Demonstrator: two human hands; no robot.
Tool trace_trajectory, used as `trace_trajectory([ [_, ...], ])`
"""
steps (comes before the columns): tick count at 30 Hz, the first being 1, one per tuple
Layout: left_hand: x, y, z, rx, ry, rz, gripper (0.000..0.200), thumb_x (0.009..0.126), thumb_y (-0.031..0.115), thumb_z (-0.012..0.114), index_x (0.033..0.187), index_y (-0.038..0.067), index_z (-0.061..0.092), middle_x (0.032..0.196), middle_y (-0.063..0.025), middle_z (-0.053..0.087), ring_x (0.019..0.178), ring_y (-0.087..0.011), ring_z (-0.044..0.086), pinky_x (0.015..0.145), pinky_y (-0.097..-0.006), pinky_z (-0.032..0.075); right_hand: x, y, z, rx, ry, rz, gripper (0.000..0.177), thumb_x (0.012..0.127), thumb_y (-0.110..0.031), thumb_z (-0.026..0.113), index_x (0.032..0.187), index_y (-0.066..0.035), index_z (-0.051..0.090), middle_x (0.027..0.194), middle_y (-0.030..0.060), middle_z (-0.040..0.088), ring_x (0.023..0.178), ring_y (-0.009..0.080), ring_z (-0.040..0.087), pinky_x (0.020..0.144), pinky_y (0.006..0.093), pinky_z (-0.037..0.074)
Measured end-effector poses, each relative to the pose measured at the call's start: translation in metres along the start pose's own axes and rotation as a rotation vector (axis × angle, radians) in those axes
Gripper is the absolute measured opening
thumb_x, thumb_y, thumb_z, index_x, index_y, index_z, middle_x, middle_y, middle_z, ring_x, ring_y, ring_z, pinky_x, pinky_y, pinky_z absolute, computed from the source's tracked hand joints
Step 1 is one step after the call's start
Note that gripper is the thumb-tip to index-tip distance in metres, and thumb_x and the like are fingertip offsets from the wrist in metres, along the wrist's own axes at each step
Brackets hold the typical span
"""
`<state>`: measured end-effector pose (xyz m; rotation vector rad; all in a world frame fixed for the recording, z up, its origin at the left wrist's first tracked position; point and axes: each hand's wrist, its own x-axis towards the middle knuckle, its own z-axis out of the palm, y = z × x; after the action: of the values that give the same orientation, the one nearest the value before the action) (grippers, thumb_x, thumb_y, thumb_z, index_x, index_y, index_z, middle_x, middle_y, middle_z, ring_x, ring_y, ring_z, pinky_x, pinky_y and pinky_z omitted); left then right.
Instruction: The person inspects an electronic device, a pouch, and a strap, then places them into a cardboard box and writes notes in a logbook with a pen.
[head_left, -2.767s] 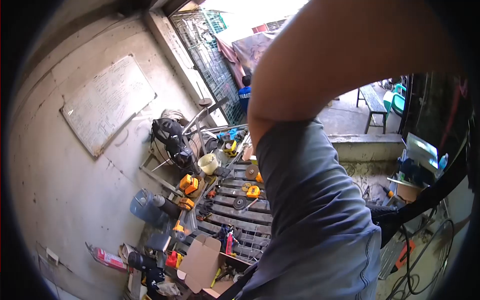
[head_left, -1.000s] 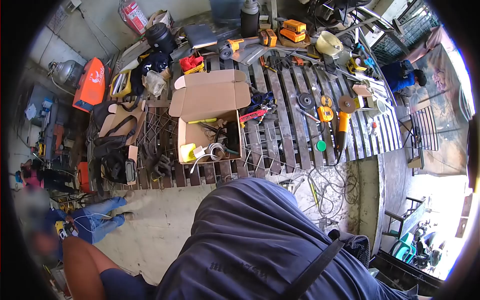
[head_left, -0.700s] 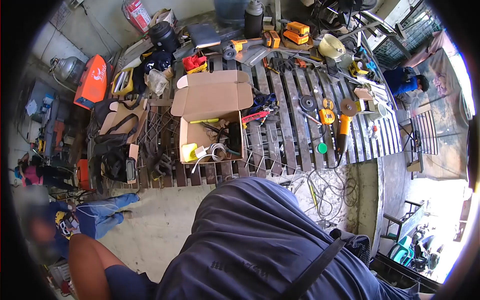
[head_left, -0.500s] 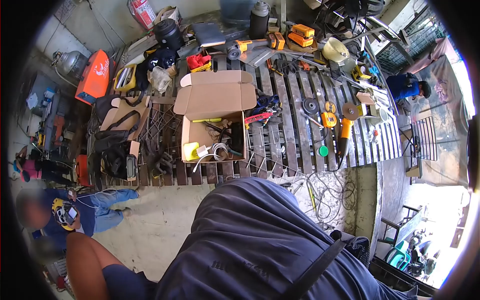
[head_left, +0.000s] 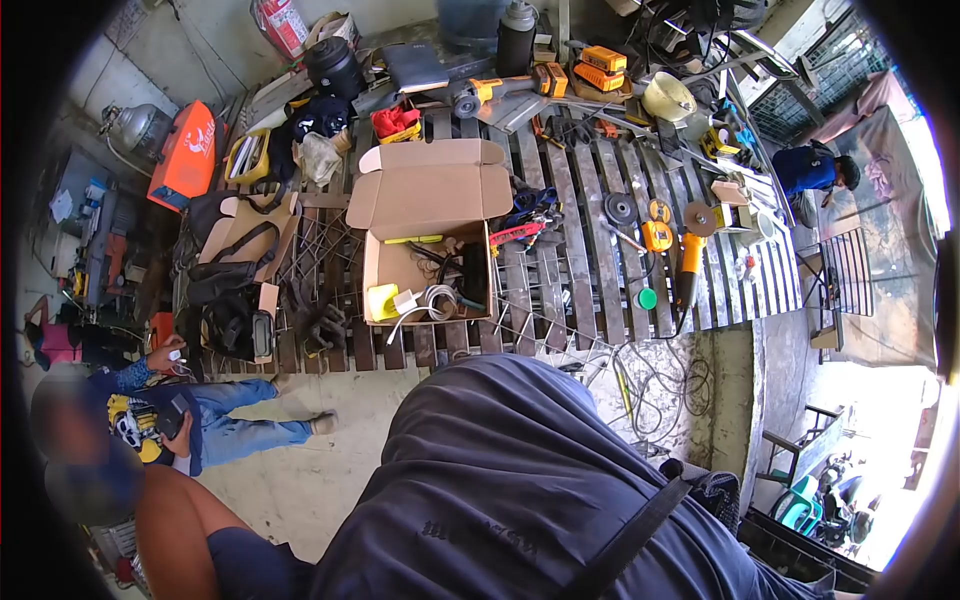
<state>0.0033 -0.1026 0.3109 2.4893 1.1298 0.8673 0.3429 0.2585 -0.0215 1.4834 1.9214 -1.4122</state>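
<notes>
Neither the left grip nor the right grip is in view, so I cannot tell how far open either one is or whether it has hold of anything; the left arm bends at the elbow toward the lower left, its hand out of sight, and the right sleeve runs out at the lower right, so places are taken from the arm leading to each grip; ahead of both and between them, the open cardboard box sits near the close edge of the slatted tabletop, lid laid back away from the person's dark shirt; in it lie a coiled pale cable, a yellow item and dark cords; just beside the box, toward the right grip's side, are a red tool and a blue bundle; further that way lie a black disc, a green lid and a yellow grinder with its disc fitted; toward the left grip's side of the box is a black strapped item; well beyond the box from either grip, a second grinder lies near stacked orange batteries; near the left arm, a co-worker's hand holds a dark device.
</notes>
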Motion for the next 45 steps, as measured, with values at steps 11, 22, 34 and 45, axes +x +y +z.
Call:
trace_trajectory([
  [11, -0.004, 0.001, 0.001, 0.003, -0.009, 0.01, 0.022, 0.097, 0.012, 0.067, 0.076, 0.003, 0.068, 0.075, -0.0105, 0.059, 0.07, -0.029, 0.06, 0.07, -0.0506, 0.046, -0.005, -0.004, 0.002, -0.025, -0.014, -0.026, 0.016, 0.107, -0.025, 0.064, 0.119, -0.015, 0.069, 0.104, 0.0053, 0.067, 0.088, 0.0213, 0.067, 0.076, 0.0436, 0.058],
  [22, -0.007, 0.008, 0.006, 0.012, 0.003, 0.0, 0.022, 0.097, 0.012, 0.067, 0.077, 0.003, 0.069, 0.076, -0.0108, 0.059, 0.072, -0.0291, 0.061, 0.073, -0.0514, 0.047, -0.018, -0.06, -0.006, -0.103, -0.062, -0.17, 0.019, 0.107, -0.024, 0.064, 0.122, -0.014, 0.069, 0.108, 0.0065, 0.068, 0.091, 0.0218, 0.069, 0.077, 0.0436, 0.058],
  [34, -0.021, 0.028, 0.02, 0.038, 0.041, 0.027, 0.022, 0.098, 0.012, 0.066, 0.078, 0.003, 0.069, 0.077, -0.0111, 0.06, 0.074, -0.0292, 0.062, 0.075, -0.0523, 0.048, -0.056, -0.158, -0.019, -0.23, -0.128, -0.407, 0.022, 0.107, -0.023, 0.064, 0.126, -0.014, 0.07, 0.113, 0.0077, 0.07, 0.095, 0.0224, 0.07, 0.079, 0.0435, 0.059],
  [45, -0.021, 0.038, 0.02, 0.04, 0.025, 0.024, 0.022, 0.099, 0.012, 0.066, 0.079, 0.003, 0.07, 0.078, -0.0114, 0.061, 0.075, -0.0293, 0.062, 0.077, -0.0531, 0.049, -0.059, -0.175, -0.019, -0.248, -0.158, -0.463, 0.025, 0.107, -0.023, 0.064, 0.129, -0.013, 0.071, 0.117, 0.0088, 0.072, 0.098, 0.023, 0.071, 0.081, 0.0435, 0.06],
])
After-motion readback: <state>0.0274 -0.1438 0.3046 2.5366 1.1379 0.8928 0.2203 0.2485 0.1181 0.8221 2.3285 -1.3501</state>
